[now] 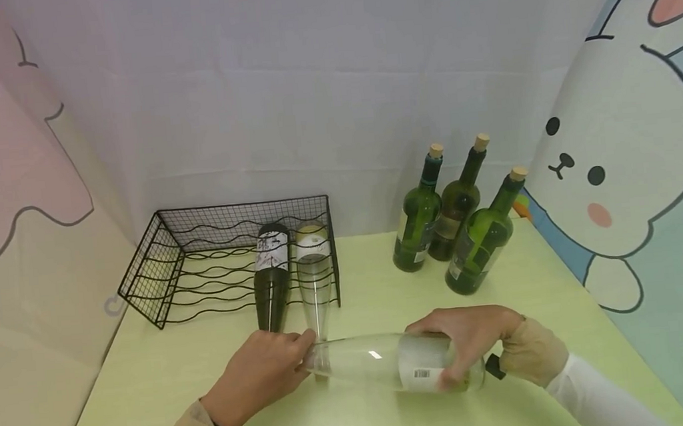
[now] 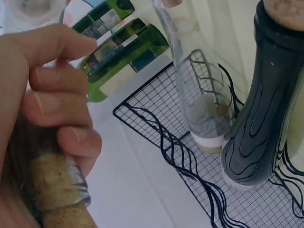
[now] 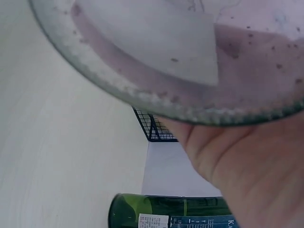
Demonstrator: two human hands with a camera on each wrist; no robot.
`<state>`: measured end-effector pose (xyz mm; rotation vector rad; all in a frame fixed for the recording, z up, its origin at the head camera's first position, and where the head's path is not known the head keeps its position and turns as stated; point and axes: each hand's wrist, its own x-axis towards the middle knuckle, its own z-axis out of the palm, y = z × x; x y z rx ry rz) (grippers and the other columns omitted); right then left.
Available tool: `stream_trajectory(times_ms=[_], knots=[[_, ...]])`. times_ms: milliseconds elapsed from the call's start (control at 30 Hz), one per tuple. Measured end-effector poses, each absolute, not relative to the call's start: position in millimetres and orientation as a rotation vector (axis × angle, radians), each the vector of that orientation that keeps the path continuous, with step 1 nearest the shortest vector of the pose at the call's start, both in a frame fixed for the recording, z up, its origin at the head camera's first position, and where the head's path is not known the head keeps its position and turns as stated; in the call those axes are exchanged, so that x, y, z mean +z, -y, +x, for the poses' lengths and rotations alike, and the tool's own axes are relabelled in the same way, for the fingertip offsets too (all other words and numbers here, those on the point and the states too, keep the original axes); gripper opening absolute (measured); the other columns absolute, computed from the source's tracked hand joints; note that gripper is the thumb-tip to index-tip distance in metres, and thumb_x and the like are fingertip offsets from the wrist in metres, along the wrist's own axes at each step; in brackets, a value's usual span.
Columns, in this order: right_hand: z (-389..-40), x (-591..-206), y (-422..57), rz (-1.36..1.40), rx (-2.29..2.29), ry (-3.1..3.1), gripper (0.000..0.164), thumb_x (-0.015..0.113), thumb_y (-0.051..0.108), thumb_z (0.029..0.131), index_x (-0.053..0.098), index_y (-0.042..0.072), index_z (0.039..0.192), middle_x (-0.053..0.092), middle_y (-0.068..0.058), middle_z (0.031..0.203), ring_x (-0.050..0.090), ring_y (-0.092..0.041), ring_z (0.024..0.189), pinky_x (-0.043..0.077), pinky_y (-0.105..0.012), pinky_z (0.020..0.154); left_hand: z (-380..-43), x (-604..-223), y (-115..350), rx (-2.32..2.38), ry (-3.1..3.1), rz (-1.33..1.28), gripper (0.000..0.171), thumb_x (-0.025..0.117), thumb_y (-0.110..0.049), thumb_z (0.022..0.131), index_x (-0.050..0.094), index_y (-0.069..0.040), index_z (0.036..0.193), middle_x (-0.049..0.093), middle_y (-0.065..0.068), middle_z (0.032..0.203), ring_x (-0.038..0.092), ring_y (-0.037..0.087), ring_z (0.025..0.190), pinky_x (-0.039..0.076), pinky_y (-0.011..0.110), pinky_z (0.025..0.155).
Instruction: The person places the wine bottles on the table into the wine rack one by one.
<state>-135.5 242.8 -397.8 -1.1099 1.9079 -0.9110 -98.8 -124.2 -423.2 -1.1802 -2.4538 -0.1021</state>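
Observation:
A clear glass bottle [image 1: 359, 359] with a pale label lies sideways between my hands, over the table in front of the rack. My left hand [image 1: 263, 366] curls round its neck. In the left wrist view, a cork [image 2: 59, 187] shows in that neck below the fingers. My right hand [image 1: 468, 340] grips the body from above, near the base, thumb across the label. The round glass base [image 3: 156, 99] fills the top of the right wrist view. Just beyond the left hand, a dark bottle [image 1: 272, 289] and another clear bottle [image 1: 313, 275] lie in the black wire rack [image 1: 169, 280], necks toward me.
Three corked green bottles stand at the back right: a left one [image 1: 417, 224], a middle one [image 1: 451, 218] and a front one [image 1: 479, 249]. A pale cloth [image 1: 333, 106] hangs behind the light green table [image 1: 372, 291]. Cartoon-printed cloths hang at both sides.

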Motion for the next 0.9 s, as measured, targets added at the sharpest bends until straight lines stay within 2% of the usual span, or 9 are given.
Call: stream_trajectory(times_ms=[133,300,533,633,767,900], knots=[[-138.3,-396.0,-241.5,-1.115,-0.948,-1.893,0.052,0.077,0.033,0.079,0.06,0.016,0.125,0.064,0.002,0.101,0.063,-0.017,0.083,0.052,-0.03,0.067,-96.0,-421.1,128.0,-0.158,2.541,-1.193,0.017,0.069,-0.013,0.073,0.054,-0.018,0.077,0.04,-0.015,0.056,0.03,0.0,0.046,0.025,0.018,0.041],[-139.8,-394.5,-238.2,-1.078,-0.954,-1.908,0.057,0.075,0.033,0.081,0.058,0.015,0.131,0.064,-0.002,0.105,0.062,-0.024,0.088,0.052,-0.033,0.07,-91.0,-421.4,134.2,-0.229,2.618,-1.146,0.026,0.063,-0.008,0.073,0.042,-0.024,0.071,0.029,-0.016,0.057,0.022,0.001,0.051,0.021,0.019,0.043],[-142.9,-396.3,-238.1,-1.049,-1.061,-1.895,0.056,0.072,0.024,0.089,0.053,0.011,0.141,0.062,-0.007,0.118,0.06,-0.024,0.1,0.049,-0.036,0.084,-82.1,-427.0,148.2,-0.343,2.704,-0.992,0.03,0.066,-0.012,0.074,0.041,-0.028,0.072,0.031,-0.018,0.06,0.025,0.0,0.052,0.024,0.018,0.045],[-147.1,-398.6,-238.7,-1.074,-1.16,-1.843,0.052,0.065,0.019,0.096,0.05,0.004,0.143,0.059,-0.011,0.128,0.059,-0.026,0.11,0.047,-0.039,0.09,-77.4,-429.8,156.1,-0.394,2.706,-0.924,0.03,0.066,-0.012,0.072,0.042,-0.029,0.072,0.031,-0.02,0.06,0.025,-0.001,0.053,0.024,0.018,0.045],[-154.2,-401.3,-235.4,-1.057,-1.293,-1.863,0.043,0.051,0.017,0.104,0.048,-0.003,0.142,0.054,-0.015,0.137,0.056,-0.03,0.119,0.047,-0.042,0.09,-72.4,-432.6,168.8,-0.414,2.687,-0.839,0.031,0.071,-0.015,0.07,0.045,-0.031,0.072,0.03,-0.024,0.06,0.027,-0.002,0.052,0.026,0.017,0.045],[-167.5,-406.0,-226.8,-1.02,-1.396,-2.004,0.039,0.038,0.017,0.11,0.05,-0.005,0.139,0.06,-0.018,0.126,0.059,-0.033,0.111,0.048,-0.045,0.089,-68.3,-432.7,182.9,-0.42,2.704,-0.763,0.036,0.077,-0.021,0.07,0.043,-0.033,0.072,0.028,-0.026,0.059,0.026,-0.003,0.052,0.026,0.016,0.045]])
